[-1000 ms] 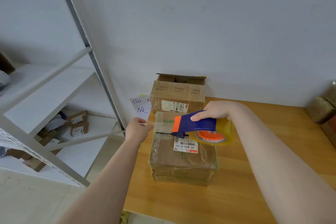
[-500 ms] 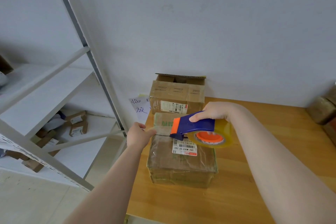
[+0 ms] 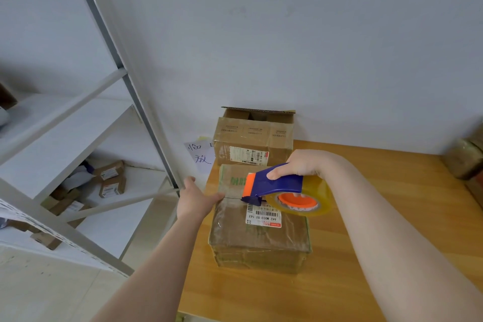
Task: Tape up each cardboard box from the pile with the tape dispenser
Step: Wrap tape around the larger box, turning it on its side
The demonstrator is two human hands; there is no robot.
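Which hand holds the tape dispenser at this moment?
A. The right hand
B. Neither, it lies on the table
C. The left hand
A: the right hand grips the blue handle of the tape dispenser over the near cardboard box, while the left hand rests at that box's left edge.

A wooden desk (image 3: 261,295) is spread beneath the right grip (image 3: 300,165). Left of the grip, a white metal shelving rack (image 3: 65,144) is seen, standing on a pale floor (image 3: 52,290). Between rack and grip, a handwritten paper note (image 3: 200,154) is seen against the pale wall (image 3: 287,34). Well to the grip's right, brown wrapped bundles (image 3: 465,159) are seen at the desk's edge.
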